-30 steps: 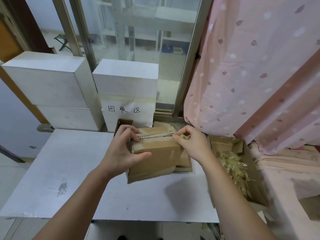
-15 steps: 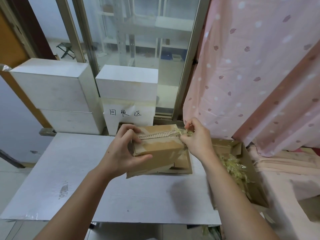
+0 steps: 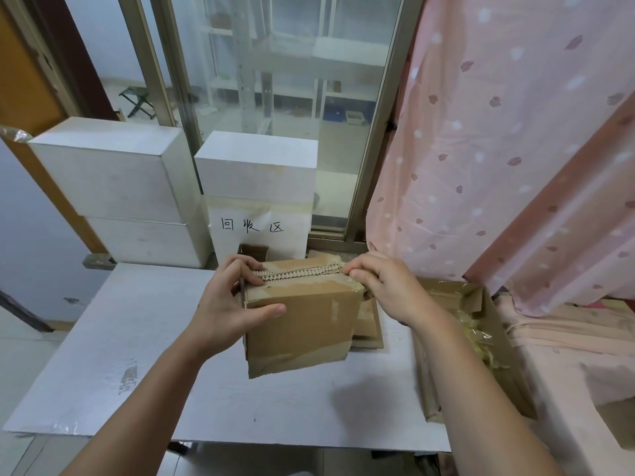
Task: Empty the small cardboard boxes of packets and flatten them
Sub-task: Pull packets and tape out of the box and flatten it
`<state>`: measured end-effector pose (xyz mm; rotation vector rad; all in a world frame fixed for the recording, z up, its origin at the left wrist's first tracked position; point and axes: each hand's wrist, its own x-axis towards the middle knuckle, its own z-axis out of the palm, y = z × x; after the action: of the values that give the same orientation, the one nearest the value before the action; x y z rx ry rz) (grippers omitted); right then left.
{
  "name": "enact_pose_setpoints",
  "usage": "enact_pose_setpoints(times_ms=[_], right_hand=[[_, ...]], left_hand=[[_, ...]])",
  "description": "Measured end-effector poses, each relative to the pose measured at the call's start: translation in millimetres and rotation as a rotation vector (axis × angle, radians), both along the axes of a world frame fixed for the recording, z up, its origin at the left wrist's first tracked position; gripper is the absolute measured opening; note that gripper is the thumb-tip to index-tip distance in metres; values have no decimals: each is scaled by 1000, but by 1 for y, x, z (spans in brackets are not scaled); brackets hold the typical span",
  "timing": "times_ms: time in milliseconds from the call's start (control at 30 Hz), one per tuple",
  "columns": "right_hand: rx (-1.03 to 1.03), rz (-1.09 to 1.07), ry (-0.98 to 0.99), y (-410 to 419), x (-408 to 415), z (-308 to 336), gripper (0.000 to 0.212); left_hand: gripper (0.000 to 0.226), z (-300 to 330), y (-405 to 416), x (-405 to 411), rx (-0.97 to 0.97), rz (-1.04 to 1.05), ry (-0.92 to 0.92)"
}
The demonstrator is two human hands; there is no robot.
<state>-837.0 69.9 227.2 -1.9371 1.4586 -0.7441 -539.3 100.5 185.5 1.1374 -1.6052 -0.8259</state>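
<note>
A small brown cardboard box (image 3: 302, 324) is held up above the white table (image 3: 171, 372), its top seam torn into a jagged strip with clear tape across it. My left hand (image 3: 230, 304) grips the box's left end, thumb on the front face and fingers over the top. At the box's top right corner my right hand (image 3: 385, 286) pinches the tape end. The box's contents are hidden. Flattened cardboard (image 3: 369, 326) lies on the table behind the box.
A larger open cardboard box (image 3: 494, 345) with crumpled clear tape inside stands at the right table edge. White foam blocks (image 3: 113, 187), one carrying a handwritten label (image 3: 252, 225), stand at the back. A pink curtain (image 3: 498, 149) hangs on the right, a glass door behind.
My right hand has slid rightward along the torn top seam to the box's right corner. The box has tilted so its front face shows more. The left hand keeps its grip.
</note>
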Motion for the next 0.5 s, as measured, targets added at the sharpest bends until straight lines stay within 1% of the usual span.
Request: enact_pose_setpoints(times_ms=[100,200,233,300,333,400,500], right_hand=[[62,4,-45,2,1,-2,18],[-2,-98,12,5,7,-7,14],[-15,-159,-25,6,10,-9,18],[15,-289,-143,7,15,-9,34],[34,-337,-160,6,15,-9,41],[74,-366,-88,3,16,-9,45],[153,-338,38,0,21,-8,53]], left_hand=[[48,-2,-1,0,-16,30,-19],[51,-1,0,-6,-82,44,-94],[52,0,2,-9,-117,53,-126],[52,3,5,-16,-185,79,-177],[53,4,7,-19,-212,98,-197],[53,3,8,-23,-252,134,-245],[55,-1,8,-27,-269,148,-305]])
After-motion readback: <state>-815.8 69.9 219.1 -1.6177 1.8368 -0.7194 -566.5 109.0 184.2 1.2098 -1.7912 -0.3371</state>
